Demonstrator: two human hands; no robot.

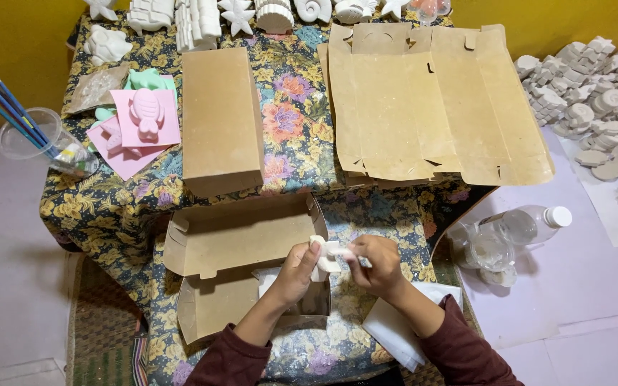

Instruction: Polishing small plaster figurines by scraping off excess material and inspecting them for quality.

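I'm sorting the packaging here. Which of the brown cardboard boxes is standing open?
The open box right in front of the hands, its lid flap folded back. The closed box behind it lies shut, and the flat box blanks to the right are unfolded sheets.

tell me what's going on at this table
A person holds a small white plaster figure in both hands, the left hand and the right hand, just above an open brown cardboard box. A closed box and flat unfolded cartons lie on the floral cloth, with pink moulds at the left.
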